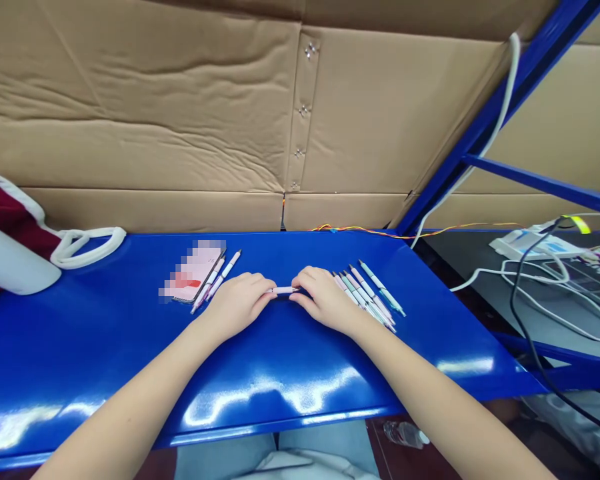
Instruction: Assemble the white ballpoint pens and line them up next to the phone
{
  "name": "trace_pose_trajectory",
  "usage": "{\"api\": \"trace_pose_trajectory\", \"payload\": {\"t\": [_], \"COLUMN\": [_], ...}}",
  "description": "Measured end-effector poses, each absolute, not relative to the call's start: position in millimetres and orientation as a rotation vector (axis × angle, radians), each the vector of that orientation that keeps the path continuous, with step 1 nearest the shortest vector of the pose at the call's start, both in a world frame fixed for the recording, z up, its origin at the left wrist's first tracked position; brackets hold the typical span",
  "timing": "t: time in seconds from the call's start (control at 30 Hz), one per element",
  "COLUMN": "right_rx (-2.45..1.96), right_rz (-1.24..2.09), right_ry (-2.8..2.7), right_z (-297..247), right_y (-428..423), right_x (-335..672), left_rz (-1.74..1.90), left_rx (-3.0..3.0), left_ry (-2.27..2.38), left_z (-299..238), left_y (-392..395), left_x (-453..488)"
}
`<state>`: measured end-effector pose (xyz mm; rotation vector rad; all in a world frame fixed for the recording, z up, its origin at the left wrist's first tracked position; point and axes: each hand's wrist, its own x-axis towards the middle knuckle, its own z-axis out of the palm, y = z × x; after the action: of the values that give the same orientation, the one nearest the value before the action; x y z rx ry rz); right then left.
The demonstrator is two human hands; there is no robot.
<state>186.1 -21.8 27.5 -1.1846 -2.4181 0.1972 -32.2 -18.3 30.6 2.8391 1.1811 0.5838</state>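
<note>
Between my two hands, just over the blue table [260, 360], a pale pen [284, 290] lies level. Its left end is pinched in the fingers of my left hand [243, 300]. The fingers of my right hand [325, 297] close on its dark-tipped right end. Beside my right hand several pastel pens [367, 293] lie slanted in a row, partly hidden by that hand. To the left of my left hand lie a few more pens [223, 275], next to a pink notepad [197, 273] that is partly blurred out.
A white cylinder [17, 257] and dark red cloth with white trim stand at the far left. Cardboard [180, 120] backs the table. On the right are a blue metal frame [480, 127], tangled white cables [555, 280] and a black cable. A plastic bottle [405, 433] lies below.
</note>
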Motion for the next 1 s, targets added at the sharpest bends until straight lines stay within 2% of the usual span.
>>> {"api": "trace_pose_trajectory", "payload": {"t": [0.13,0.33,0.5,0.6,0.77,1.0], "right_rx": [-1.137,-1.092,-1.106,-1.118,-1.129,-1.194], "right_rz": [0.053,0.335,0.311,0.407,0.598,0.777], "right_ry": [-2.46,-2.382,-2.245,-2.177,-2.131,-2.001], "right_z": [28,28,30,30,30,30], "right_y": [-21,-17,-15,-14,-14,-12], "right_x": [187,192,198,200,201,200], "left_rz": [0.58,0.653,0.414,0.355,0.472,0.606], "left_rx": [2.771,2.741,2.524,2.374,2.376,2.679], "left_ry": [1.171,1.158,1.27,1.243,1.211,1.228], "left_z": [28,27,41,46,44,39], "left_y": [-18,-20,-16,-13,-11,-15], "left_x": [-30,-26,-37,-42,-40,-36]}}
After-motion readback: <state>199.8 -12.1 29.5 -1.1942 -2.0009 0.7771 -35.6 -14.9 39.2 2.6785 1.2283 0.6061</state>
